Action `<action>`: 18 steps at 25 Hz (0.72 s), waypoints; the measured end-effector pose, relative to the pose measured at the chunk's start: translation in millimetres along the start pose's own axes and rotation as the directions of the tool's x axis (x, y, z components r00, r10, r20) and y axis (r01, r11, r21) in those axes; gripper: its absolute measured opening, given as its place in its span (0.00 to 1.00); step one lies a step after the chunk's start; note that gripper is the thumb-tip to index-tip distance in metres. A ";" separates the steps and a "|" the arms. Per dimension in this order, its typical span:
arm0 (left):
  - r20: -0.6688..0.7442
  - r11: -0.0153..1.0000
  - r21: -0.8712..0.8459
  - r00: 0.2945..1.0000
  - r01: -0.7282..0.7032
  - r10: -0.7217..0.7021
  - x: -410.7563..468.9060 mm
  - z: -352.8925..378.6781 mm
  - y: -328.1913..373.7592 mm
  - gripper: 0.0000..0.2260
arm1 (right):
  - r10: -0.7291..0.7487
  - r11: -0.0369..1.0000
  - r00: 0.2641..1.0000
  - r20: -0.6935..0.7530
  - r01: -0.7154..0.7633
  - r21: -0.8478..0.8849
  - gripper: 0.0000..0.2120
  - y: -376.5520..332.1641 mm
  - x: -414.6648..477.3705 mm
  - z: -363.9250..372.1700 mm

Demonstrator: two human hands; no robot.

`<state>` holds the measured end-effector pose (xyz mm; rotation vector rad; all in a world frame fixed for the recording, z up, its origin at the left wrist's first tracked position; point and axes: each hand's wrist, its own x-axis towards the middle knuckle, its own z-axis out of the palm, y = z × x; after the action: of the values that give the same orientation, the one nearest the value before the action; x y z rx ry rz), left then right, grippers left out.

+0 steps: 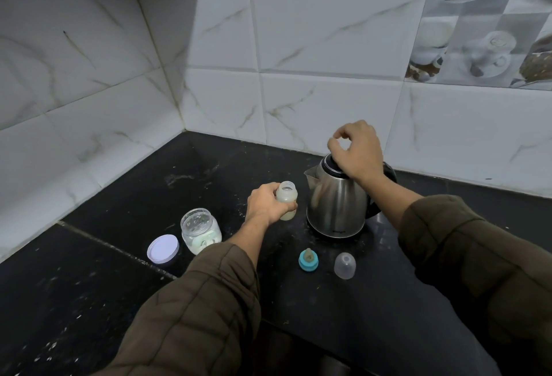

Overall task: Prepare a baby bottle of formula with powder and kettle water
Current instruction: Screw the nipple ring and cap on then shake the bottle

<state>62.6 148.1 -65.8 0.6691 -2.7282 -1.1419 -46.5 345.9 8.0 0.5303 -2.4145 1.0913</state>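
Observation:
An open baby bottle (287, 195) stands upright on the black counter (89, 301), with pale liquid in its lower part. My left hand (265, 204) is wrapped around its body. Right beside it stands a steel kettle (336, 202) on its base. My right hand (355, 148) hovers at the kettle's black lid, thumb and forefinger pinched together, the heel of the hand resting on the lid. Whether the fingers hold anything is unclear. The blue teat ring (308, 259) and the clear bottle cap (345, 265) lie in front of the kettle.
An open glass jar of powder (199, 229) stands left of the bottle, its white lid (163, 249) lying beside it. Tiled walls meet in a corner behind. The counter's front edge runs near my right sleeve.

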 end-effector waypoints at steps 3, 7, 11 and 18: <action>-0.024 1.000 0.003 1.000 0.019 -0.019 -5.8 -10.4 -11.8 0.25 | -0.168 0.985 0.973 0.160 0.162 0.050 0.05 -40.4 -12.8 13.4; -0.064 0.998 -0.012 0.996 0.056 -0.056 -17.8 -18.6 -32.1 0.24 | -0.214 0.956 0.785 0.582 0.291 -0.041 0.01 -61.6 -43.0 34.5; -0.062 0.994 -0.022 0.992 0.105 -0.106 -29.2 -22.1 -52.3 0.23 | -0.022 0.865 0.458 0.889 0.454 -0.213 0.04 -54.1 -69.0 49.3; -0.032 0.992 -0.070 0.994 0.106 -0.109 -41.0 -8.3 -65.5 0.23 | 0.197 0.765 0.230 0.953 0.572 -0.297 0.24 -30.1 -106.2 72.3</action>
<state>124.9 120.0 -103.1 0.8278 -2.6397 -1.2272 40.4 288.8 -73.2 1.6001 -3.2591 -0.5248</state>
